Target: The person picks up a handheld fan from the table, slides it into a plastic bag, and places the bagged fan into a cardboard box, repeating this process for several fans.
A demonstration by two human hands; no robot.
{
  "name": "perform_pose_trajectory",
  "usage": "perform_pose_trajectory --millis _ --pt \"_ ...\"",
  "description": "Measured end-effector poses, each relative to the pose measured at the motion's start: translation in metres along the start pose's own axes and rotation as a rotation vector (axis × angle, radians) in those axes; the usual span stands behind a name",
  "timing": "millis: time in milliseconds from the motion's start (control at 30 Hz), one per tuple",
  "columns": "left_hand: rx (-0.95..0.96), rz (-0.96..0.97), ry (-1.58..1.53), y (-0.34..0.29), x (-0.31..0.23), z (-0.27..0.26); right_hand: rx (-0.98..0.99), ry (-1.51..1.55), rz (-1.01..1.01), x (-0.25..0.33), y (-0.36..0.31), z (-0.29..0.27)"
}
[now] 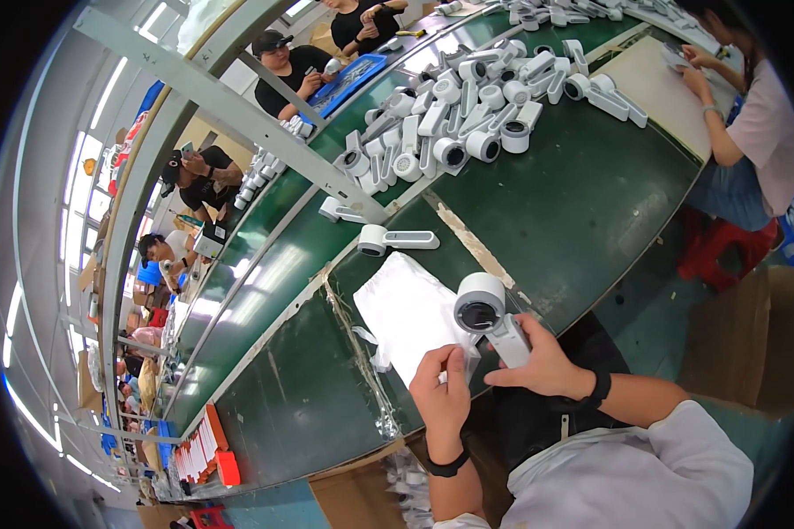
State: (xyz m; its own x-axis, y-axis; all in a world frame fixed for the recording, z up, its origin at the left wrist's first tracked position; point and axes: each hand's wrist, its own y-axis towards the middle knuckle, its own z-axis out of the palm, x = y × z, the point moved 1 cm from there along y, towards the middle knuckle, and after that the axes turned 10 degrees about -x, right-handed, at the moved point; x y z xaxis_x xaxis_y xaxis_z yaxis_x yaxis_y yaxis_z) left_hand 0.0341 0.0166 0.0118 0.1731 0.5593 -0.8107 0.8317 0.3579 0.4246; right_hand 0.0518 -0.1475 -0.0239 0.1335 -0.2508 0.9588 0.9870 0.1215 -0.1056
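My right hand (547, 361) is closed around the handle of a white handheld fan (480, 300), whose round head has a dark ring-shaped opening. Left of it, my left hand (441, 388) has its thumb and fingers pinched at the near edge of a stack of thin white plastic bags (406, 304). The stack lies on the green tabletop, partly under the fan and my fingertips. Just beyond the bags, a second white fan (397, 239) lies on its side, untouched.
A large heap of white fans (468, 115) covers the far table. A slanting metal post (265, 132) rises at the left. Orange-edged papers (205, 448) lie at the lower left. A co-worker (750, 132) sits at the right by cardboard boxes (750, 335); others work along the line.
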Motion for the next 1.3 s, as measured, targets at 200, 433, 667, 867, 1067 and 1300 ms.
perform_pose_trajectory --millis 200,433,667,867,1067,1300 --pt "-0.045 -0.312 -0.338 -0.014 0.013 0.010 -0.175 -0.091 -0.105 -0.010 0.013 0.018" --pt "-0.086 -0.535 -0.589 -0.016 0.022 0.011 -0.223 -0.060 -0.120 -0.007 0.016 0.007" --pt "0.074 -0.372 -0.369 -0.018 0.018 0.015 -0.210 -0.123 -0.148 0.006 0.020 -0.008" --pt "-0.132 -0.549 -0.467 -0.012 0.008 0.020 0.133 -0.237 -0.243 0.022 -0.002 -0.055" --pt "0.000 -0.503 -0.521 -0.008 0.005 0.028 0.557 -0.461 -0.022 0.065 -0.008 -0.074" --pt "0.140 -0.571 -0.611 -0.003 0.012 0.015 0.764 -0.485 0.161 0.044 0.020 -0.072"
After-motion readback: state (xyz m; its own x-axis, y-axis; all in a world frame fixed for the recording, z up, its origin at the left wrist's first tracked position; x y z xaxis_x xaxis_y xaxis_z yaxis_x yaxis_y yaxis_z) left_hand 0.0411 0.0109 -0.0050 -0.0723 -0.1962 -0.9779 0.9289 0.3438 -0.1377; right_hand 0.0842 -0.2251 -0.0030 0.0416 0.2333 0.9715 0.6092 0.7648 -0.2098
